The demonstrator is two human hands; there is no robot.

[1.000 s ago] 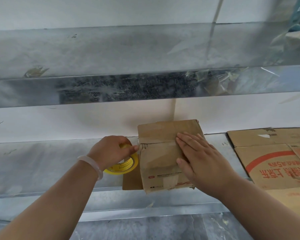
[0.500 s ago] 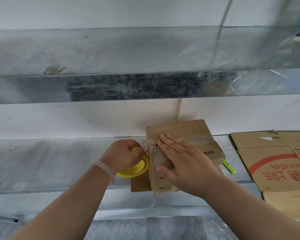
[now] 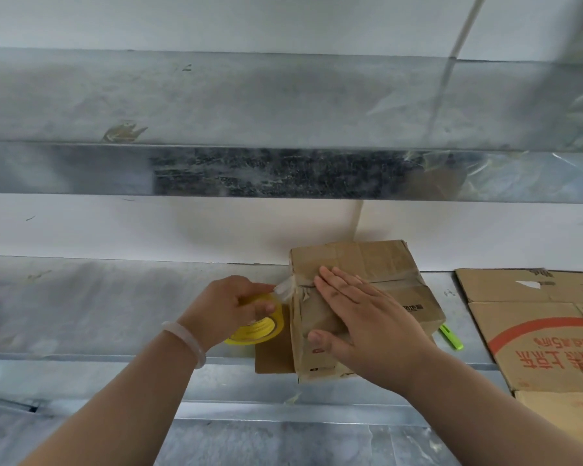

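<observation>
On the lower metal shelf (image 3: pixel 98 314), just left of the flattened cartons (image 3: pixel 535 331), the cardboard box (image 3: pixel 367 260) is mid-seal, and its near corner seems to overhang the front lip. Right hand (image 3: pixel 367 317) lies flat with fingers straight, pressing on the top seam. Left hand (image 3: pixel 229 304) is curled round the yellow tape roll (image 3: pixel 260 331) just off the box's left edge, with a short clear tape strip (image 3: pixel 285 290) bridging roll to box. Next move, my read: draw the strip down the left face under tension, smooth it, then tear or cut. The green tool (image 3: pixel 451 337) beside the right wrist may be a cutter, but it's too small to tell. Hidden: most of the roll under the left fingers, the seam under the right palm, the box contents. The tape's run across the top is hard to trace.
</observation>
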